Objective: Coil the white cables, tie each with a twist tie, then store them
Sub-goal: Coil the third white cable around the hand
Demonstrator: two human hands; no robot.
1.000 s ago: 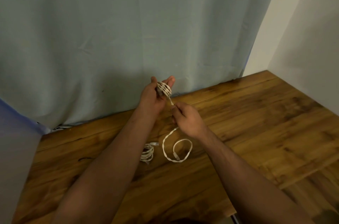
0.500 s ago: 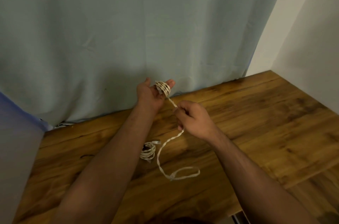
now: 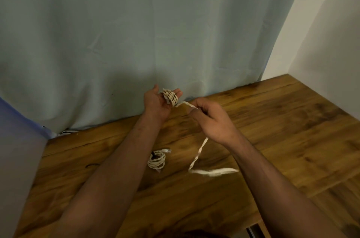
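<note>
Since a second ago your right hand point(image 3: 212, 121) has pulled farther right, dragging the twisted tail across the wood-grain surface point(image 3: 292, 130). A small round coil point(image 3: 156, 160) lies at left. Your left hand point(image 3: 155, 103) carries the white cable point(image 3: 170, 96) wound around its straight fingers, and your right fingers pinch its taut strand.

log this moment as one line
step: coiling cable | left hand: cable wound on fingers | right hand: pinches loose run | table: one coil lying
</note>
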